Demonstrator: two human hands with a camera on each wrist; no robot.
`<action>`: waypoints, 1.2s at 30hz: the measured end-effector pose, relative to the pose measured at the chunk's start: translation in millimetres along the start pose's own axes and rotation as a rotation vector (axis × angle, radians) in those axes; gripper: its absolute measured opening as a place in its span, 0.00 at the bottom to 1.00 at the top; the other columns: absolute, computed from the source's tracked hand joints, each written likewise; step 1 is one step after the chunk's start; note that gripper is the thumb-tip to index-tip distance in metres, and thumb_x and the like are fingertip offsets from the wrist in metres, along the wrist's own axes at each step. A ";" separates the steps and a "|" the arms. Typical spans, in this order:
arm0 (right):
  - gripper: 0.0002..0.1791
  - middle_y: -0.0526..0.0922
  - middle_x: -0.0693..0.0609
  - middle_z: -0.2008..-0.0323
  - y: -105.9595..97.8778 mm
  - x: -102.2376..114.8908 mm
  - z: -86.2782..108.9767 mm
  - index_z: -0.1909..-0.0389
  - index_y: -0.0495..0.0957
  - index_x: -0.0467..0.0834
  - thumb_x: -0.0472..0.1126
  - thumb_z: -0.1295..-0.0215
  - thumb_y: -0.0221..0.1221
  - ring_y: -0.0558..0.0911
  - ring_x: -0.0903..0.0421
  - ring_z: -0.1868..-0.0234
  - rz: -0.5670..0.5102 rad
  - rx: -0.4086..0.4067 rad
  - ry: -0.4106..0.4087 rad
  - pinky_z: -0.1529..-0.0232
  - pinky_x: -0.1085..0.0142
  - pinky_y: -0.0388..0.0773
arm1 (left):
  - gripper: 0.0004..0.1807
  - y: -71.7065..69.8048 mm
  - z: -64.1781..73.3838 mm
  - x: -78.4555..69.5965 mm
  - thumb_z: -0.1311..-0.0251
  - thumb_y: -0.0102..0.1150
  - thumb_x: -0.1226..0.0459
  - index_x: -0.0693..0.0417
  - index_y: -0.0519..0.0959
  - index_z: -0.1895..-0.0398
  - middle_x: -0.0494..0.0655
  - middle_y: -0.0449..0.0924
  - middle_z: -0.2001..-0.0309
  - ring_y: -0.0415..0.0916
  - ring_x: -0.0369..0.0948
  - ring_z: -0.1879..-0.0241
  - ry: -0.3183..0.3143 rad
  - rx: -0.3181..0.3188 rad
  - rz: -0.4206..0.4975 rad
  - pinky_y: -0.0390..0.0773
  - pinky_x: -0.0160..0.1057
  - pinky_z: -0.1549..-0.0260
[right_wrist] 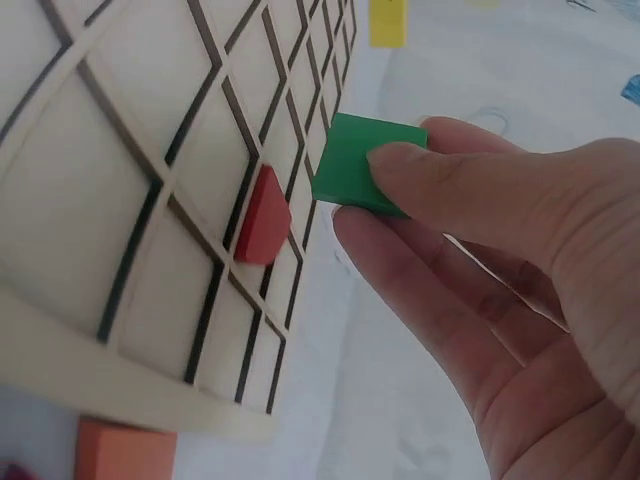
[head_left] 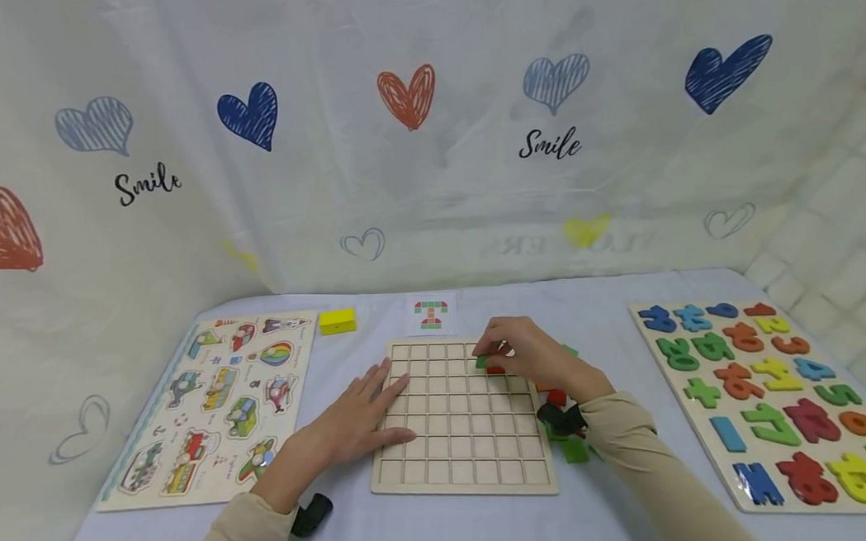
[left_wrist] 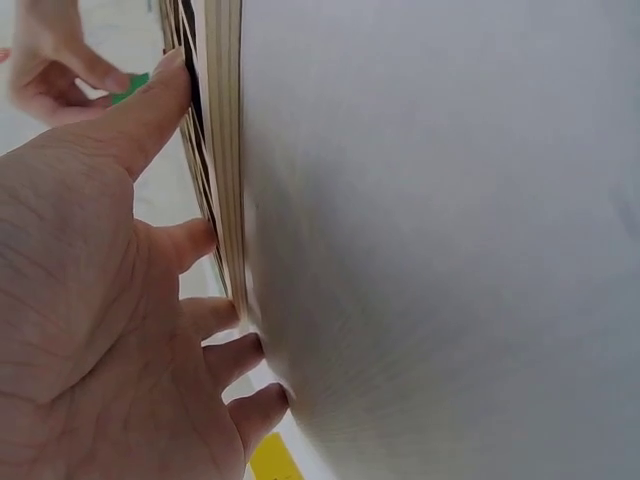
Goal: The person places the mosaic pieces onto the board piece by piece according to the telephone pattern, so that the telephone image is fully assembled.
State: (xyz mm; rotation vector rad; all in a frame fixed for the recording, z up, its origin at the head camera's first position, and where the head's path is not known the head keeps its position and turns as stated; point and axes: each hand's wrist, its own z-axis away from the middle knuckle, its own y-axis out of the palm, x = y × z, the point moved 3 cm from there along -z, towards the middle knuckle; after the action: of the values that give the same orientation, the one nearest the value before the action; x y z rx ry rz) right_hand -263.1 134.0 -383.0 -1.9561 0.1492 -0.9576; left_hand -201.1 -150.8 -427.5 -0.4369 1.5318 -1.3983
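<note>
A wooden grid board [head_left: 460, 447] with rows of square cells lies in front of me. My left hand [head_left: 353, 420] rests along its left edge, fingers spread, thumb and index finger over the cells. At the far right part of the board, my right hand [head_left: 523, 352] pinches a green square tile [right_wrist: 350, 165] between thumb and fingers. The tile is held above the cells, apart from them in the right wrist view. A red tile [right_wrist: 266, 218] with a slanted or rounded side sits in a cell close by. Beyond the board lies a card [head_left: 431, 314] with a red and green T-shaped pattern.
Loose red and green tiles [head_left: 575, 450] lie right of the board, partly under the right wrist. A yellow box [head_left: 338, 321] stands at the back left. A vehicle picture puzzle [head_left: 211, 416] lies left, a letter and number puzzle [head_left: 764, 399] right. A printed cloth hangs behind.
</note>
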 end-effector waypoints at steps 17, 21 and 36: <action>0.10 0.85 0.48 0.62 15.2 -4.8 -3.8 0.56 0.89 0.35 0.23 0.37 0.68 0.86 0.51 0.59 0.028 0.003 0.038 0.57 0.65 0.85 | 0.49 1.7 -2.5 -2.7 0.29 0.52 0.34 0.49 0.54 0.15 0.60 0.40 0.15 0.39 0.60 0.17 -0.019 -0.016 -0.048 0.46 0.62 0.22; 0.10 0.84 0.48 0.63 16.6 -4.3 -5.4 0.56 0.89 0.34 0.24 0.37 0.68 0.86 0.51 0.60 0.055 -0.001 0.041 0.58 0.66 0.85 | 0.49 2.5 -1.8 -0.8 0.30 0.52 0.33 0.49 0.55 0.15 0.60 0.40 0.15 0.38 0.60 0.17 -0.020 -0.022 -0.035 0.44 0.65 0.23; 0.11 0.82 0.47 0.64 24.2 1.0 -13.7 0.53 0.88 0.32 0.24 0.36 0.67 0.83 0.54 0.65 0.201 0.054 0.091 0.66 0.71 0.79 | 0.48 -2.1 0.5 -2.9 0.28 0.52 0.35 0.50 0.54 0.15 0.60 0.39 0.15 0.37 0.61 0.17 -0.054 0.006 -0.023 0.43 0.67 0.24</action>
State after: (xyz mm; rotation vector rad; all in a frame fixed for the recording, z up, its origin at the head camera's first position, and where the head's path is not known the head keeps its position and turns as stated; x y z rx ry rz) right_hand -265.3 110.5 -397.5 -1.8104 0.3609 -0.9080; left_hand -200.1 -149.4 -424.3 -0.4871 1.4828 -1.3975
